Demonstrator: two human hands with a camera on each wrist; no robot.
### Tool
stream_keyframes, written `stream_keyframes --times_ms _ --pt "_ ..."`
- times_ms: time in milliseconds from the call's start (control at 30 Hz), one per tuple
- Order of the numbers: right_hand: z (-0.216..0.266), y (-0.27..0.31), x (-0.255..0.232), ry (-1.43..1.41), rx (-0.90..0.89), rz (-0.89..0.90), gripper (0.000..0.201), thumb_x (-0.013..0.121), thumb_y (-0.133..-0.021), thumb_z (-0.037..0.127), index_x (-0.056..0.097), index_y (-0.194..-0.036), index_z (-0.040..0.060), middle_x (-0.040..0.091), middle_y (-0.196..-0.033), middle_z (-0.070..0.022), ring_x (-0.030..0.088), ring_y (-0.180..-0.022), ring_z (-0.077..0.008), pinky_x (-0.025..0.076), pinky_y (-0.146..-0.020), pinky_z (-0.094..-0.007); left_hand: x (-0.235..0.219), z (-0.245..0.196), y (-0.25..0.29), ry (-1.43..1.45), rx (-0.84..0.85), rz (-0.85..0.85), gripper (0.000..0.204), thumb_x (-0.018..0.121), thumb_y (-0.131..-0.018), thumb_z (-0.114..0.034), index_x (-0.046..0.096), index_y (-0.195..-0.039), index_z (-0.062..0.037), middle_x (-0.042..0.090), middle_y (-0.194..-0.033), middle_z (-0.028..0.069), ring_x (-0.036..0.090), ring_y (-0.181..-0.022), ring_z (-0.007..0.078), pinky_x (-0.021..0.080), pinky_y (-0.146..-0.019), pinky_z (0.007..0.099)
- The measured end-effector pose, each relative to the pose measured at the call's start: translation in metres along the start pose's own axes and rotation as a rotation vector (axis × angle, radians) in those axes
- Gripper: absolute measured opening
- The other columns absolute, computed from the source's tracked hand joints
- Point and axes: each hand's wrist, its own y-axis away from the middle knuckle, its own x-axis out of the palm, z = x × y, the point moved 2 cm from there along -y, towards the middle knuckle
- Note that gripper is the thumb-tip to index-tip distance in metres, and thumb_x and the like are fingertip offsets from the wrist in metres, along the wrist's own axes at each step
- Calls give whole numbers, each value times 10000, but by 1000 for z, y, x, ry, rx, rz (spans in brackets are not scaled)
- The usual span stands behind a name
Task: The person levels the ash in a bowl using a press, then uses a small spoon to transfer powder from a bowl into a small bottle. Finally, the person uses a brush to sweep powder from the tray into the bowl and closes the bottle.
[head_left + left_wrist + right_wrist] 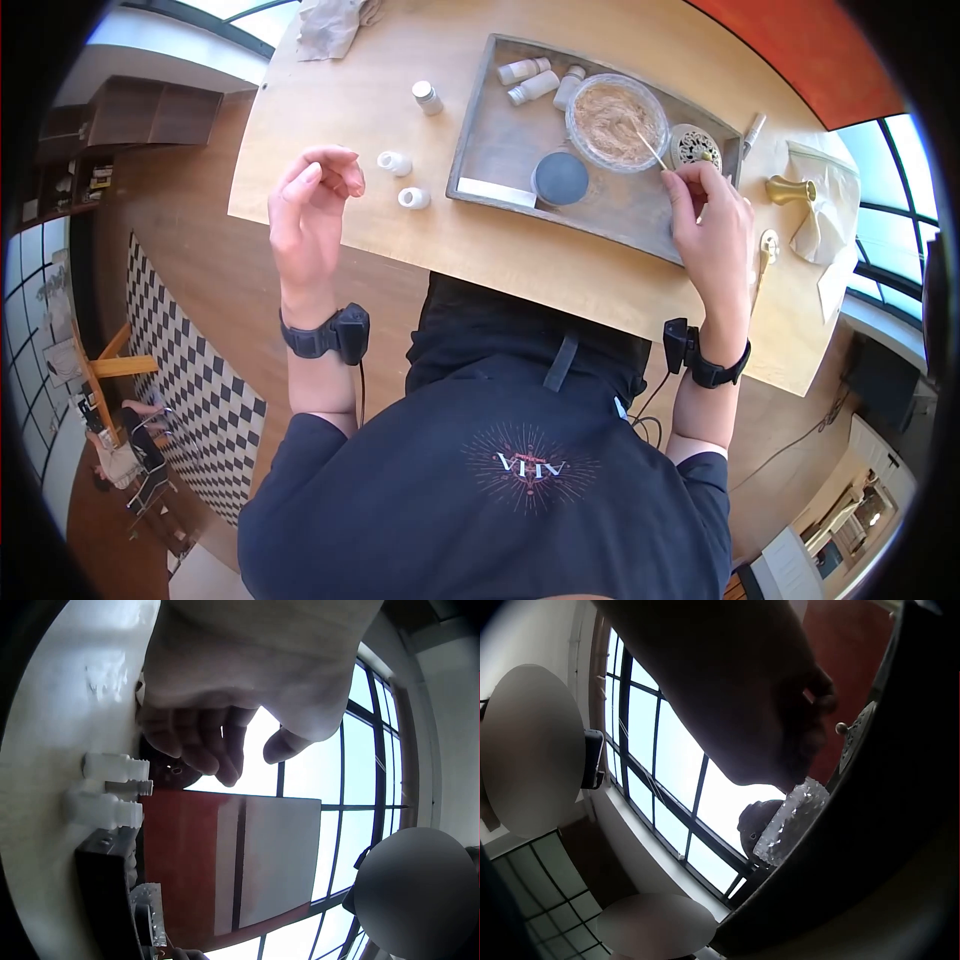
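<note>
My right hand (pixel 715 225) pinches a thin stick (pixel 650 147) between thumb and fingers, over the right part of a grey wooden tray (pixel 630 235). The stick's far end lies in a tan, swirled mixture (pixel 608 108) inside a round clear bowl (pixel 571 125), whose wall looks bumpy in the right wrist view (pixel 791 825). My left hand (pixel 305 220) is held in the air by the table's near edge, fingers loosely bent and holding nothing. Closest to it are two small open white bottles (pixel 395 163) (pixel 413 198).
The tray also holds several small white bottles (pixel 534 88), a dark round lid (pixel 561 178), a white strip (pixel 497 192) and an openwork pale lid (pixel 695 147). A capped bottle (pixel 427 97) stands left of it. A brass vessel (pixel 790 190) lies at right, near a cloth (pixel 822 232).
</note>
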Motion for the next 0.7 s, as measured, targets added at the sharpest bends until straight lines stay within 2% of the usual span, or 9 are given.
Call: stream_keyframes --times_ms 100,200,300,400,500,600,700 --pt "-2 0 -5 -60 19 -69 134 742 -948 160 698 -946 33 701 -771 -110 676 -656 -225 519 -646 -330 4 1 -4 -5 -1 9 394 491 -987 -295 639 -1116 46 605 -911 107 538 -887 209 422 -852 371" --pt "-4 -1 -6 -60 8 -64 145 750 -944 163 700 -948 27 703 -771 -109 675 -658 -211 519 -651 -321 5 3 -9 0 2 29 380 483 -998 -263 642 -1126 58 609 -920 107 546 -890 202 432 -853 360" --pt "-2 -3 -7 -59 8 -63 145 760 -940 150 704 -942 16 706 -772 -106 674 -656 -191 519 -647 -310 6 2 -16 -98 7 -24 336 523 -1010 -197 679 -1120 80 650 -908 83 591 -882 156 450 -845 300" --pt "0 -5 -9 -132 24 -121 144 775 -931 139 711 -930 11 707 -772 -102 667 -647 -168 517 -631 -294 1 -1 -28 -182 -46 -46 294 547 -1020 -171 708 -1104 61 668 -894 58 593 -856 129 457 -836 280" --pt "1 -8 -12 -81 -75 -261 138 783 -927 136 718 -924 14 706 -766 -99 667 -643 -159 514 -615 -283 1 -3 -41 -340 -87 -40 284 579 -1021 -177 718 -1115 51 687 -906 49 599 -852 119 472 -825 265" --pt "3 -15 -12 -66 -65 -202 153 791 -922 147 714 -911 16 704 -759 -94 668 -641 -164 513 -611 -276 12 -10 -52 -548 -116 -12 266 615 -1010 -164 718 -1134 47 702 -929 52 611 -865 119 491 -821 265" --pt "2 -21 -3 -26 -64 -130 183 783 -929 186 706 -908 22 697 -746 -85 658 -633 -186 510 -620 -298 9 -6 -65 -774 -135 34 346 698 -968 -238 707 -1219 0 712 -980 54 620 -867 121 509 -780 276"
